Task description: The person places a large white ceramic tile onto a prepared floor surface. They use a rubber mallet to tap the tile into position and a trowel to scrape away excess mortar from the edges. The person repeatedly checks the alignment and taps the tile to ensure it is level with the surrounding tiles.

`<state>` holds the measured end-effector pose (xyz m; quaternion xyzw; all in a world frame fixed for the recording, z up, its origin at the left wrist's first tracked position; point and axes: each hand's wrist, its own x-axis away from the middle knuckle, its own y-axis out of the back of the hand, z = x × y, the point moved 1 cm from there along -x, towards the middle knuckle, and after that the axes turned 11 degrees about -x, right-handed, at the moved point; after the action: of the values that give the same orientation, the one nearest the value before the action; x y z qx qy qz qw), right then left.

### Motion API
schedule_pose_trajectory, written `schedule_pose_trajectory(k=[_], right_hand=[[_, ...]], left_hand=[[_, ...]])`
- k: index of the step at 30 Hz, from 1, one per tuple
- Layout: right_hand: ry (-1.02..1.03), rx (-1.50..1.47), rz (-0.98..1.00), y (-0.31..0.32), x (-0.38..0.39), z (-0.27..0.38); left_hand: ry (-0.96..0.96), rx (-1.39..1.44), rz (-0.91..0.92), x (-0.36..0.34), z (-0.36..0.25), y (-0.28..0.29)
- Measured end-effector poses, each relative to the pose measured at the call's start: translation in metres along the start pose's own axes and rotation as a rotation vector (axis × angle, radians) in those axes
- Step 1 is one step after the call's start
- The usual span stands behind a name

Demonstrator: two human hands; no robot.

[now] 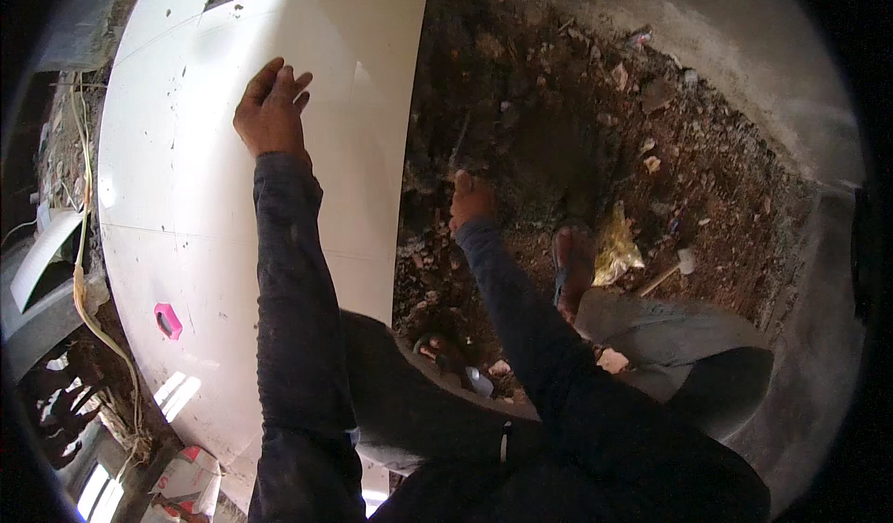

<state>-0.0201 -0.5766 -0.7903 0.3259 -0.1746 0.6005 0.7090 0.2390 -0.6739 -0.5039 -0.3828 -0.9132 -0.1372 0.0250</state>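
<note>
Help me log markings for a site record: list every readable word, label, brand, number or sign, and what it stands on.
Red-and-white packaging, lower left: some print shows; I won't copy its wording.
Crumpled yellow wrapper: too blurred to tell any print.
Pink-edged object: no readable text.
White surface under the left hand: dark specks and thin lines, no readable text.

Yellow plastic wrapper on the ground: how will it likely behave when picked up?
The yellow plastic wrapper looks creased and thin, so probably floppy and light. Its glossy shine suggests it may be slippery.
</note>
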Motion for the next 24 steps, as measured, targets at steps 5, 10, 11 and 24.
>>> schedule_pose_trajectory(k=[5, 10, 11, 24], right_hand=[[-0.112, -0.256, 0.281, -0.005, 0.066, 0.068], [0.134, 0.340, 0.001, -0.014, 0.092, -0.006], [0.051, 0.277, 0.016, -0.002, 0.086, -0.009], [-0.307, -0.343, 0.330, -0.005, 0.115, 0.056]], left_hand=[[-0.001, 0.074, 0.063, -0.001, 0.010, -0.014], [-0.016, 0.089, 0.117, -0.001, 0.015, -0.037], [-0.011, 0.081, 0.110, 0.000, 0.015, -0.038], [0.002, 0.110, 0.137, -0.003, 0.022, -0.022]])
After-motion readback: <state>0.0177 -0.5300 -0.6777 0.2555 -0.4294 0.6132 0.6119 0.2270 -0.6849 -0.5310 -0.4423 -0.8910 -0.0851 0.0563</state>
